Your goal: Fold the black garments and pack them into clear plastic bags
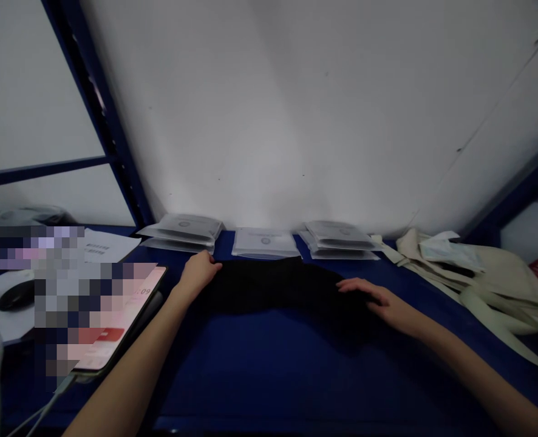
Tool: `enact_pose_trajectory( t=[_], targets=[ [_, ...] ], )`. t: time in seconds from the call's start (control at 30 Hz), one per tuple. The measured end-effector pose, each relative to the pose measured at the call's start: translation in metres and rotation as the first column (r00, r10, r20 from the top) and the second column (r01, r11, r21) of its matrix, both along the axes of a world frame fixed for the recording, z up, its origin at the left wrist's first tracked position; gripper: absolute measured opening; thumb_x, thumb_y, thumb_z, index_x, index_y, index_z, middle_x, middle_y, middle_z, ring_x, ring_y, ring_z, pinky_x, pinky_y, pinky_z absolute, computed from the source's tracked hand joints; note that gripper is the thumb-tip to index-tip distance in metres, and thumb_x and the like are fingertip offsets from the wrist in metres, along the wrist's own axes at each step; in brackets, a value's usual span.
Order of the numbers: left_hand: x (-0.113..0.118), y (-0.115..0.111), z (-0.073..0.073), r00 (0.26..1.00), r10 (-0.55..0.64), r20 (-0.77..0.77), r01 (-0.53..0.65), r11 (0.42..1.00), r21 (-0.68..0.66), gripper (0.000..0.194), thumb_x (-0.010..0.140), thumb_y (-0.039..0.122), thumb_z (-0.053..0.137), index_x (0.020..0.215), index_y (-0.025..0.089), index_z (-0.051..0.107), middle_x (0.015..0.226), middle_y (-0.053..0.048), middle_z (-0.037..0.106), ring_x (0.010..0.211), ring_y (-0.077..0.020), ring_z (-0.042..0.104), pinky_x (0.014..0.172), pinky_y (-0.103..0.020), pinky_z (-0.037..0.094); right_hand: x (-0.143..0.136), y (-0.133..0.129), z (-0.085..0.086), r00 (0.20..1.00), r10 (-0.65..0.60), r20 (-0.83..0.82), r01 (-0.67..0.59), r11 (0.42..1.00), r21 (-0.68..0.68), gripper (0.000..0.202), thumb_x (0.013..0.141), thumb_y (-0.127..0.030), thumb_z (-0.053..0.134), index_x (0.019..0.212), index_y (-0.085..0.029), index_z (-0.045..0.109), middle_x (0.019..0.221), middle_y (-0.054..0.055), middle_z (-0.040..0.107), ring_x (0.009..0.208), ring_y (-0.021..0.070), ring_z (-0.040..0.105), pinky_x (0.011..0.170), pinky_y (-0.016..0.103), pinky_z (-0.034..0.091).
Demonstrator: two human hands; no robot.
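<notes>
A dark black cloth item, perhaps a garment, lies stretched sideways across the blue tabletop; its exact kind is too dark to tell. My left hand pinches its left upper end, fingers curled together on the edge. At the other end, my right hand rests against the cloth with its fingers stretched out and the thumb apart below them. Just beyond the cloth sit flat packets in translucent sleeves: a left stack, a middle packet and a right stack.
Left of my arm is a lit phone with a white cable, near a black mouse and printed paper. A beige cloth bag lies at the right, with a pale blue mask-like piece on top. A white wall stands behind.
</notes>
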State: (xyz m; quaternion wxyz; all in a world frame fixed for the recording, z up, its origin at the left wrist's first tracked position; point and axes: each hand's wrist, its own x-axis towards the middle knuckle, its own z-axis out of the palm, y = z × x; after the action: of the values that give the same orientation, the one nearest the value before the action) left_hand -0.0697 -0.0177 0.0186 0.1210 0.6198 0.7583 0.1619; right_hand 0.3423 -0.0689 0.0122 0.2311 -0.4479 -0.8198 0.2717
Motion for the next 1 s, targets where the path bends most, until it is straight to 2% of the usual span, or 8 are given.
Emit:
enact_pose_trajectory(
  t=[0.1,0.2,0.33,0.47,0.67,0.77,0.9,1.0],
  targets=[
    [0.0,0.0,0.001,1.0,-0.004,0.007,0.004,1.0,-0.012,0.023,0.076,0.033,0.055,0.087,0.014,0.061,0.094,-0.013,0.068,0.091,-0.026,0.062,0.068,-0.027,0.041,0.004,-0.012,0.0,0.999,-0.015,0.037,0.016,1.0,-0.022,0.032,0.079,-0.031,0.053,0.11,-0.027,0.061,0.131,0.006,0.051,0.123,0.0251,0.043,0.101,0.046,0.033],
    [0.0,0.0,0.0,1.0,-0.002,0.025,0.003,1.0,-0.016,0.023,0.076,0.033,0.055,0.089,0.014,0.06,0.093,-0.013,0.068,0.089,-0.0253,0.063,0.068,-0.027,0.042,0.001,-0.02,0.003,0.995,-0.095,0.032,0.097,0.993,-0.065,0.023,0.078,-0.038,0.058,0.095,-0.024,0.065,0.132,0.007,0.05,0.119,0.0265,0.047,0.098,0.044,0.037],
    [-0.002,0.002,-0.003,0.999,-0.01,0.032,0.01,1.0,-0.005,0.024,0.076,0.033,0.056,0.09,0.014,0.06,0.093,-0.013,0.068,0.09,-0.0249,0.063,0.068,-0.027,0.042,-0.004,-0.017,0.004,0.975,-0.215,-0.049,0.21,0.973,-0.092,0.037,0.08,-0.052,0.051,0.089,-0.02,0.066,0.11,0.008,0.064,0.103,0.0249,0.057,0.092,0.039,0.042],
    [-0.003,0.002,-0.005,1.0,-0.016,0.019,0.016,1.0,0.006,0.025,0.077,0.034,0.056,0.091,0.014,0.06,0.094,-0.013,0.068,0.091,-0.0251,0.063,0.068,-0.027,0.043,-0.009,-0.011,0.004,0.934,-0.355,-0.038,0.352,0.933,-0.081,0.044,0.074,-0.059,0.051,0.079,-0.018,0.066,0.086,0.005,0.067,0.086,0.024,0.061,0.079,0.035,0.047],
    [-0.003,0.0,-0.001,0.999,0.003,0.041,-0.002,1.0,-0.018,0.025,0.076,0.035,0.057,0.088,0.014,0.063,0.09,-0.013,0.069,0.088,-0.0249,0.063,0.067,-0.027,0.043,-0.011,-0.005,-0.002,0.893,-0.447,0.05,0.445,0.894,0.058,0.036,0.071,-0.053,0.052,0.057,-0.019,0.055,0.059,-0.001,0.056,0.06,0.0165,0.053,0.058,0.027,0.042],
    [-0.005,-0.001,0.0,0.999,-0.009,0.04,0.01,0.999,-0.038,0.024,0.076,0.038,0.056,0.082,0.016,0.064,0.086,-0.012,0.069,0.086,-0.0255,0.064,0.066,-0.028,0.043,-0.01,-0.002,-0.008,0.86,-0.506,0.059,0.504,0.862,0.044,0.028,0.07,-0.047,0.054,0.06,-0.021,0.053,0.056,-0.003,0.054,0.056,0.0151,0.052,0.054,0.026,0.04],
    [-0.007,-0.002,0.001,0.999,-0.02,0.032,0.022,0.998,-0.061,0.027,0.077,0.041,0.053,0.077,0.016,0.064,0.083,-0.013,0.069,0.083,-0.027,0.064,0.066,-0.029,0.043,-0.013,0.001,-0.007,0.808,-0.581,0.092,0.584,0.812,-0.007,0.023,0.064,-0.039,0.059,0.077,-0.02,0.059,0.063,0.0,0.062,0.06,0.0174,0.059,0.057,0.028,0.043],
    [-0.005,-0.005,0.004,0.998,-0.025,0.06,0.03,0.995,-0.094,0.036,0.08,0.046,0.048,0.081,0.014,0.064,0.088,-0.015,0.069,0.086,-0.0295,0.063,0.07,-0.033,0.044,-0.015,0.004,-0.001,0.77,-0.601,0.214,0.612,0.79,0.017,0.022,0.063,-0.04,0.059,0.071,-0.02,0.06,0.057,0.0,0.061,0.053,0.0176,0.057,0.051,0.027,0.039]
  ],
)
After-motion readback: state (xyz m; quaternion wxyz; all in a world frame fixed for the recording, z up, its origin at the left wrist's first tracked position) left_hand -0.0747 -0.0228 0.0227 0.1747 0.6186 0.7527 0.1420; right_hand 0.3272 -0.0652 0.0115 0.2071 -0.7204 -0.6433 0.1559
